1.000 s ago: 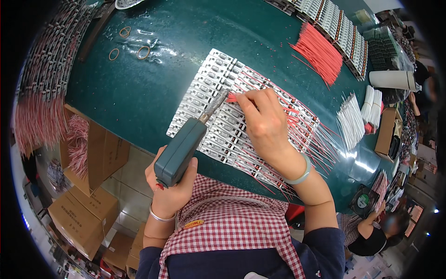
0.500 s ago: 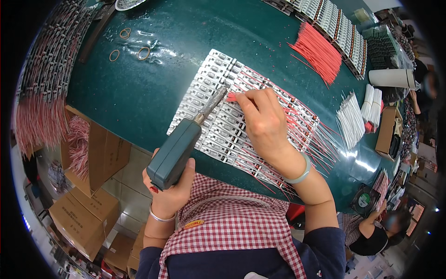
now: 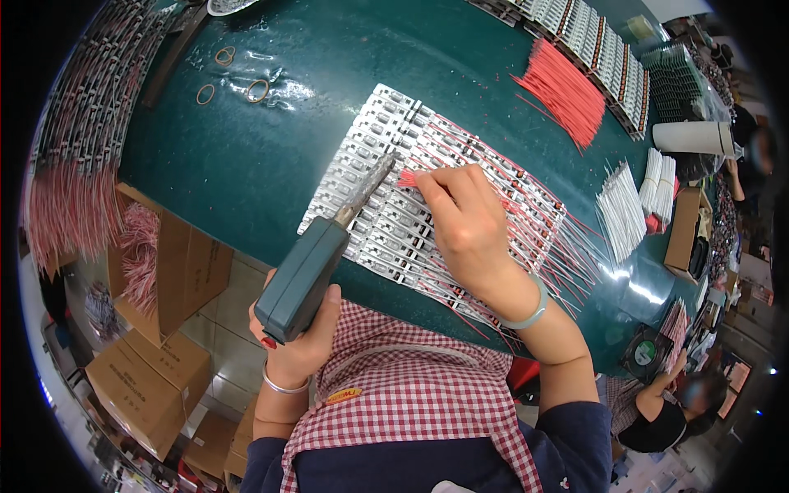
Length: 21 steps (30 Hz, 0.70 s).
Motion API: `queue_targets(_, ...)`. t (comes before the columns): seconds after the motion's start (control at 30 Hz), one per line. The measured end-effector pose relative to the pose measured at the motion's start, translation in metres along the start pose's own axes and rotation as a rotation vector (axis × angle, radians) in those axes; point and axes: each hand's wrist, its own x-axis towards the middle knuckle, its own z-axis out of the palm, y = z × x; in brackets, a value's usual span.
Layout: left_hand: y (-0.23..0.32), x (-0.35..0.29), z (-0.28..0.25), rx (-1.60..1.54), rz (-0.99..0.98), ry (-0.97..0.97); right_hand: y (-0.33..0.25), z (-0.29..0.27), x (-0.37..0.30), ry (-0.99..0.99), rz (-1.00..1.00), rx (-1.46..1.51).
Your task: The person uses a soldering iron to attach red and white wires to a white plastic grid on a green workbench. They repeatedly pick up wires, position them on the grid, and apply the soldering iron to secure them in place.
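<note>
My left hand [image 3: 306, 333] is wrapped round the grip of a dark green soldering gun [image 3: 302, 275]. Its grey metal tip points up and right over a sheet of white module boards [image 3: 374, 156] lying on the table. Pinched between the fingers of my right hand [image 3: 470, 226] is a small bunch of red wires [image 3: 407, 178], their ends just right of the soldering tip. Red and white wires [image 3: 567, 259] run from the boards' right part, partly hidden under my right hand and wrist.
Bundled red wires [image 3: 563, 94] and white wires [image 3: 620, 214] lie right on the green table [image 3: 205, 164]. Board strips [image 3: 604, 62] stand behind them. Rubber bands [image 3: 257, 90] lie far left. Wired strips [image 3: 82, 148] hang at the left edge, above cardboard boxes [image 3: 148, 390]. Another person [image 3: 666, 415] sits at right.
The soldering gun has shifted slightly left and toward me, its tip drawing back a little from the red wires. My right hand has moved slightly nearer to me, still pinching them.
</note>
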Motion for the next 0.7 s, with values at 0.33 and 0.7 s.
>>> queue_targets(0.33,-0.0011,0.0037,0.0017,0.015,0.038,-0.049,-0.0007,0.0018,-0.0006,-0.026,0.005,-0.035)
queue_targets(0.7,0.0022,0.0063,0.0024,0.014,0.048,-0.066,-0.0034,-0.0006,0.0017,-0.061,0.009,-0.042)
